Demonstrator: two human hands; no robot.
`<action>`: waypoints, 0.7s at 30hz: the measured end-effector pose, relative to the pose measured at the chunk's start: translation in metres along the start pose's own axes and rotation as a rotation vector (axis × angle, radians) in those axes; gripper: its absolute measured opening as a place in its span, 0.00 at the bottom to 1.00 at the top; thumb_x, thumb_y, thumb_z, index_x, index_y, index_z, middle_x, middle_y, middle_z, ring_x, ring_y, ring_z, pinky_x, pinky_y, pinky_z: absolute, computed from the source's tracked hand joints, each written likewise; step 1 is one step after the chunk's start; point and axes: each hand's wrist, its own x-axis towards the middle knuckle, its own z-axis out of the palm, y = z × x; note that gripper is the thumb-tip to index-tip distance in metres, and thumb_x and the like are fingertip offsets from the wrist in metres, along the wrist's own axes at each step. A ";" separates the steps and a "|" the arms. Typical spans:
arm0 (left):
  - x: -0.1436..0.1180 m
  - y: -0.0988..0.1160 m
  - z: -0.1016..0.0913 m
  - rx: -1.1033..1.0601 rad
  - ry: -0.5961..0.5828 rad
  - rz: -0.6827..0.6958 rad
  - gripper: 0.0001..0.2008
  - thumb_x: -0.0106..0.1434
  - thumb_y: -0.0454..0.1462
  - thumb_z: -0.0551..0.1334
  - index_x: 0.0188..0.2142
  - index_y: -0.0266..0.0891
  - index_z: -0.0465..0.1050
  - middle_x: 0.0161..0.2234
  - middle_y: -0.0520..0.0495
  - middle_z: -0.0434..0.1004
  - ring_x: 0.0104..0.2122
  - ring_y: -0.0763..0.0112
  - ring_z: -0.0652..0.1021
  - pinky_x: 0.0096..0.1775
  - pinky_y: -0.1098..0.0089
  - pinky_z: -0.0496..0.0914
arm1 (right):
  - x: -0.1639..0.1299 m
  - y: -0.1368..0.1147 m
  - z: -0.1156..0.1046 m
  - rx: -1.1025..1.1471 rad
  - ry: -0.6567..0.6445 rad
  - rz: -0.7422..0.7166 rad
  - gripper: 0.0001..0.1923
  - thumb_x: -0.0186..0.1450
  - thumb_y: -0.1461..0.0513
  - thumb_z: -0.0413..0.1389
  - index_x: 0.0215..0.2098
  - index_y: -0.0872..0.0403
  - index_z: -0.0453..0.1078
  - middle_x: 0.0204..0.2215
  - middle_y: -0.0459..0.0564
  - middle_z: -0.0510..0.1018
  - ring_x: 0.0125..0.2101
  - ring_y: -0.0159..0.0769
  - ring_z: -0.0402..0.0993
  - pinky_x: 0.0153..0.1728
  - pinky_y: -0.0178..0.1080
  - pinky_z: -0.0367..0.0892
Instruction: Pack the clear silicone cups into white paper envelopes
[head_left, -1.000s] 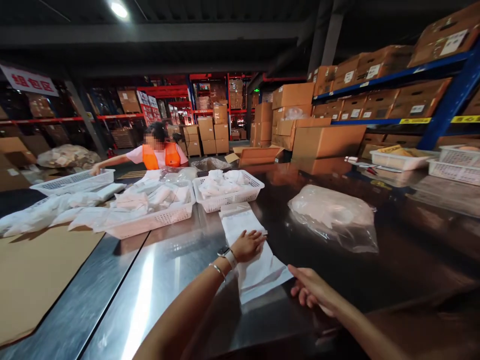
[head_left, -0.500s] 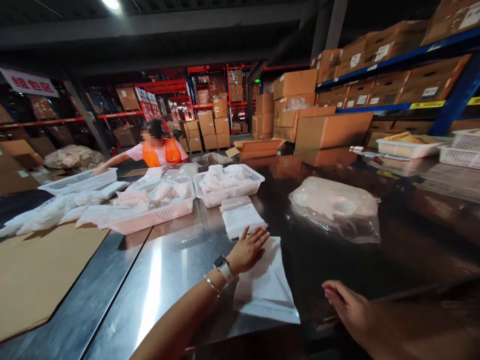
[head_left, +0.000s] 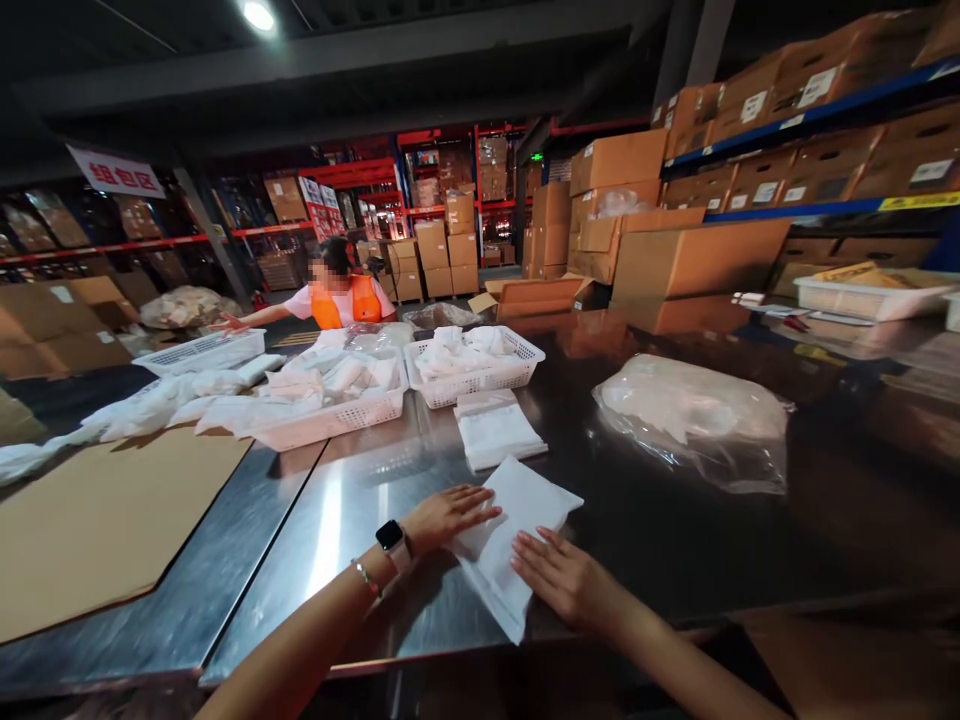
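A flat white packet, seemingly a plastic bag with something white inside, lies turned at an angle near the table's front edge. My left hand, wearing a watch and a bracelet at the wrist, rests with fingers stretched out over its left side. Across its right side lies my right hand, fingers extended flat on the surface. Just beyond the packet sits a small stack of similar white packets.
White baskets of white packets stand at the back, near a co-worker in an orange vest. A clear plastic bag lies to the right; a cardboard sheet to the left. The metal table has a seam.
My right hand has come in from the right onto the packet. The packet has turned, and my left hand has shifted to its left side. The view has swung slightly left.
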 end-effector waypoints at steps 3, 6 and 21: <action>-0.009 0.001 0.003 -0.069 0.087 -0.130 0.26 0.65 0.30 0.56 0.63 0.39 0.60 0.61 0.39 0.64 0.59 0.61 0.69 0.58 0.63 0.64 | 0.003 -0.004 0.006 -0.015 0.033 0.018 0.19 0.68 0.72 0.42 0.46 0.61 0.73 0.48 0.56 0.77 0.51 0.44 0.72 0.50 0.49 0.72; -0.024 0.002 0.001 -0.094 0.208 -0.279 0.25 0.64 0.27 0.51 0.59 0.38 0.65 0.56 0.44 0.72 0.53 0.63 0.74 0.56 0.64 0.67 | -0.004 0.002 0.003 0.018 0.034 -0.016 0.18 0.68 0.72 0.43 0.43 0.59 0.74 0.47 0.55 0.78 0.51 0.42 0.72 0.50 0.47 0.72; -0.020 0.034 0.017 0.231 0.128 0.351 0.21 0.71 0.32 0.51 0.63 0.35 0.58 0.62 0.42 0.63 0.64 0.61 0.61 0.64 0.60 0.55 | -0.020 0.019 0.001 0.103 0.157 -0.077 0.15 0.70 0.70 0.45 0.41 0.59 0.74 0.46 0.52 0.79 0.53 0.37 0.70 0.61 0.44 0.60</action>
